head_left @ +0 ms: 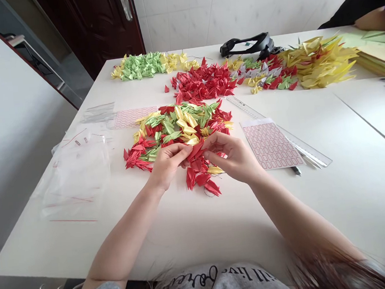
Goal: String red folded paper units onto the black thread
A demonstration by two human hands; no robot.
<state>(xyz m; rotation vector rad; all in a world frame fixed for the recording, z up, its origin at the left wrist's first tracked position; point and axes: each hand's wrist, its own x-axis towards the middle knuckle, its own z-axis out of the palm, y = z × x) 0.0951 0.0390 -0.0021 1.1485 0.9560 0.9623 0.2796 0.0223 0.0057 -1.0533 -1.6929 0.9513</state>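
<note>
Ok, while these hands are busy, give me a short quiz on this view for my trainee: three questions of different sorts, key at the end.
1. What colour is the folded paper piece between the left hand and the right hand? A) green B) red C) yellow
2. True or false: the black headband-shaped item lies near the far edge of the table.
3. Which hand is nearer the clear plastic bags?

Key: 1. B; 2. true; 3. left hand

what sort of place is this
Probably a craft workroom, though it could be a home: folded paper pieces lie heaped on a white table, with a ruler beside them.
</note>
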